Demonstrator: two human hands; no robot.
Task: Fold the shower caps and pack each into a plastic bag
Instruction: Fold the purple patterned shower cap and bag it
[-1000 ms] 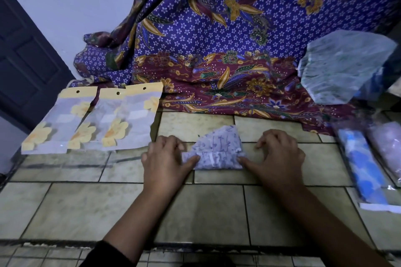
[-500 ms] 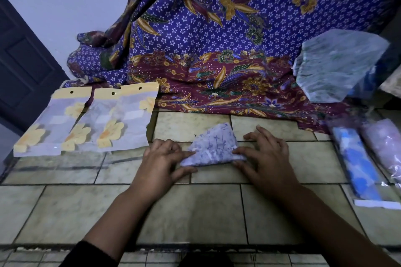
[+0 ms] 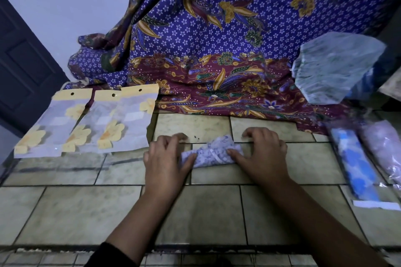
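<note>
While the shower cap [image 3: 213,154] lies rolled into a narrow band between the two thumbs, it needs even pressure from both ends so that the fold stays tight. The left hand [image 3: 167,158] pinches one end, with its fingers curled beyond the thumb. The right hand [image 3: 265,154] arches over the other end, its fingers bent and its thumb pressing on the cap.

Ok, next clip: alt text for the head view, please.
A person's left hand and right hand grip a folded lilac-print shower cap on a tiled counter. Flower-printed plastic bags lie left, two packed bags right, purple batik cloth behind.
</note>
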